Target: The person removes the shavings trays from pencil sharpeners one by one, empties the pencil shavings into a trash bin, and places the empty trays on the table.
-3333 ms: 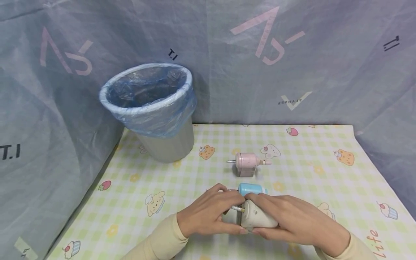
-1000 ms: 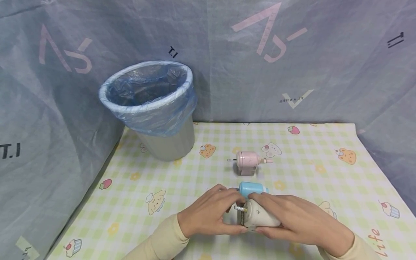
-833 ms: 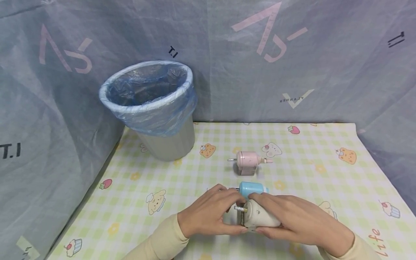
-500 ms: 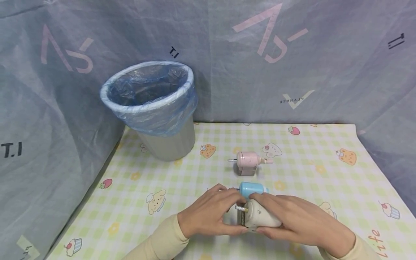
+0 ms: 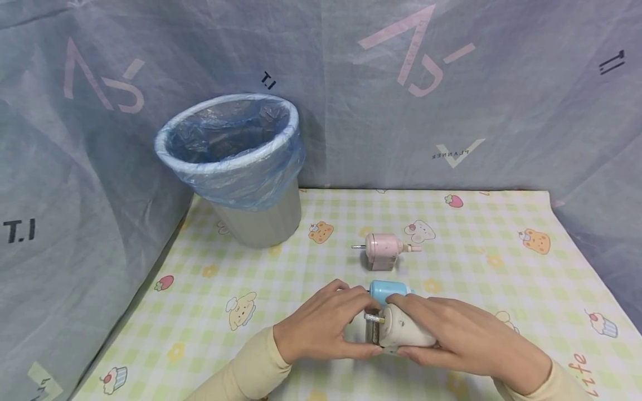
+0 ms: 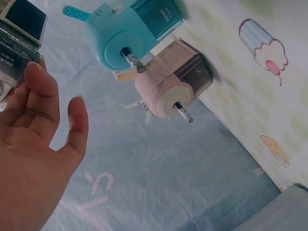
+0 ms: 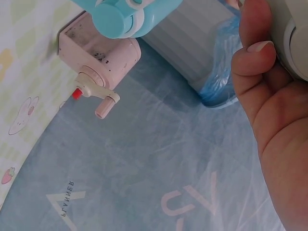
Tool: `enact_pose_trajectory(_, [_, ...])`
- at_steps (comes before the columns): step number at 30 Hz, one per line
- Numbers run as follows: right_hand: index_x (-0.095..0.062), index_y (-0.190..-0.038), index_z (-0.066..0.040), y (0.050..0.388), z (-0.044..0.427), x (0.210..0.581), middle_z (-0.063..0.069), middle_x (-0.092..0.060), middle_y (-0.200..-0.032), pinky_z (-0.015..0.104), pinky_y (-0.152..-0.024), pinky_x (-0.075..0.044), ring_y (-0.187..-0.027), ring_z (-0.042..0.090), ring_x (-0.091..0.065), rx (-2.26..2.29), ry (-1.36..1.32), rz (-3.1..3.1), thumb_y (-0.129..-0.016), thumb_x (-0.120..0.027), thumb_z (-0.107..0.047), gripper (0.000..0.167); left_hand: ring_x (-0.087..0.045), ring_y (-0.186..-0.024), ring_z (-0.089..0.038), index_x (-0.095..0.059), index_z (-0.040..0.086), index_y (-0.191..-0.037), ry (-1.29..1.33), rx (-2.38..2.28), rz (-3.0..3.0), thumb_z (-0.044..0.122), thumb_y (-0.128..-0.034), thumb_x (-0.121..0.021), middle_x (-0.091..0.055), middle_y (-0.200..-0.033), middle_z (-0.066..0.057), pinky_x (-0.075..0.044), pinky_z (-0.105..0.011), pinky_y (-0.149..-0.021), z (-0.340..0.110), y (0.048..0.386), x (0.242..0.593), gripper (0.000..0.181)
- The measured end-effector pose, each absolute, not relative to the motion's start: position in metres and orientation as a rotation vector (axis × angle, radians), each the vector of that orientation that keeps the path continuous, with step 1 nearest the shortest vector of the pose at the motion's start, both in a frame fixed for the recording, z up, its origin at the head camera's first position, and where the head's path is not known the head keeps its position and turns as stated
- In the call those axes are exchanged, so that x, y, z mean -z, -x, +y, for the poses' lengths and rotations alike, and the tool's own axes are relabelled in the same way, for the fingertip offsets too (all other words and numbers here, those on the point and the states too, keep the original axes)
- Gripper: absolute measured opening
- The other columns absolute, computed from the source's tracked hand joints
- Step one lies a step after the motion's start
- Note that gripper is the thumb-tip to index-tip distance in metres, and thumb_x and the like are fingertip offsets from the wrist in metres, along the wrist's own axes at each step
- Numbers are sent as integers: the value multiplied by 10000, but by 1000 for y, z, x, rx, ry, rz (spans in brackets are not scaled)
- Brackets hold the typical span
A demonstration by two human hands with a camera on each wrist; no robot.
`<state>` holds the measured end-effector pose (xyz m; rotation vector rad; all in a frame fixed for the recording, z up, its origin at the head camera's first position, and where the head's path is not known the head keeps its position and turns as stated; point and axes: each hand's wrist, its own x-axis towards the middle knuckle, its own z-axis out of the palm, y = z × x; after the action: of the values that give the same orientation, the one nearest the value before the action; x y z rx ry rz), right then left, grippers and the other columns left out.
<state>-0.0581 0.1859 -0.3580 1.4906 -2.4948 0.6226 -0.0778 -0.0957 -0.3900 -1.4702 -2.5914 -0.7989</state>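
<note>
An off-white crank pencil sharpener [image 5: 408,328], with a foil-like pencil end [image 5: 373,318] sticking out of its left face, is held between both hands near the front of the table. The right hand [image 5: 466,334] grips its right side, thumb low and fingers over the top. Around its left end curl the fingers and thumb of the left hand [image 5: 321,323]; in the left wrist view, fingertips touch its dark-windowed lower box [image 6: 12,55]. A blue sharpener [image 5: 387,291] stands just behind, partly hidden by the hands, and a pink sharpener [image 5: 382,250] farther back. Both hold pencils.
A grey bin [image 5: 256,223] lined with a blue bag [image 5: 251,186] stands at the back left. Grey-blue cloth [image 5: 381,111] hangs behind and at both sides. A checked cloth [image 5: 281,334] with cartoon prints covers the table.
The off-white sharpener has shifted slightly right and up in the head view, with both hands staying around it. The blue and pink sharpeners look unmoved.
</note>
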Motion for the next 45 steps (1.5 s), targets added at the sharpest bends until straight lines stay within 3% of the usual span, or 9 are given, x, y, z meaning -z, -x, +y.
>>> enact_pose_trajectory(19, [-503,-1520,-66,58,186,359,-43,-683,-1340,254,-797,-581,-993,2,-675,-634,-1501,-2505,-1015,-763,-377,648,-618,-985,-48,-644,200,-1322,1460,854,-2598,482,-940,-817,-694,-1226,109,-444,-313,-1034,-99,77,391,505])
enact_pose_trajectory(30, [-505,-1520,-74,58,186,359,-47,-680,-1352,279,-806,-595,-1025,28,-694,-647,-1494,-2532,-1017,-762,-376,641,-596,-925,-47,-650,188,-1307,1458,809,-2579,497,-946,-804,-691,-1187,113,-445,-293,-1023,-103,76,390,500])
enact_pose_trajectory(39, [-538,-1463,-92,56,195,360,-137,-667,-1175,208,-677,-509,-845,-71,-567,-611,-1404,-2616,-999,-772,-426,618,-479,-796,11,-676,192,-1316,1321,878,-2659,485,-958,-801,-673,-1100,130,-447,-296,-977,-119,75,385,479])
enact_pose_trajectory(45, [-532,-1471,-107,54,200,362,-149,-654,-1153,185,-644,-461,-804,-92,-503,-632,-1394,-2629,-989,-784,-422,628,-503,-788,-34,-684,180,-1309,1233,914,-2711,497,-986,-759,-614,-991,132,-448,-338,-946,-131,75,382,458])
